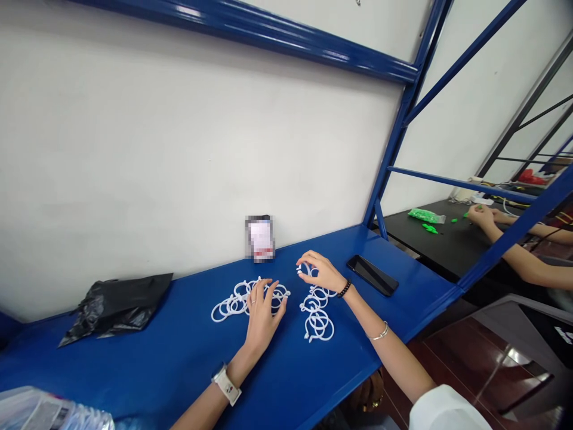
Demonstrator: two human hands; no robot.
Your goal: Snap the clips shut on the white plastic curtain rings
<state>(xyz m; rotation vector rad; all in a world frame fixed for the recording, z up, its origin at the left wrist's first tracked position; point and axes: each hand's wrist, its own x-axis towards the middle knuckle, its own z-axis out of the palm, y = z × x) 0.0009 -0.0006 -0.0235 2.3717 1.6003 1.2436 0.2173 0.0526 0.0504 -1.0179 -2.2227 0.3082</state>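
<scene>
My left hand (264, 310) rests over a spread of white plastic curtain rings (231, 306) on the blue table. Its fingers are apart and partly cover the rings, and I see none gripped. Farther right, my right hand (323, 273) has thumb and forefinger curved round a white curtain ring (299, 270), partly hidden by the fingers. Below that hand lies a second group of white curtain rings (319, 325), overlapping in a rough column towards me. The rings have small knobs at their ends.
A phone (372, 275) lies right of my right hand. Against the wall leans a small pixelated object (261, 239). A black plastic bag (116, 307) and a clear bag (49, 412) are at left. Past the blue frame (389, 155), another person's hands (482, 216) handle green pieces.
</scene>
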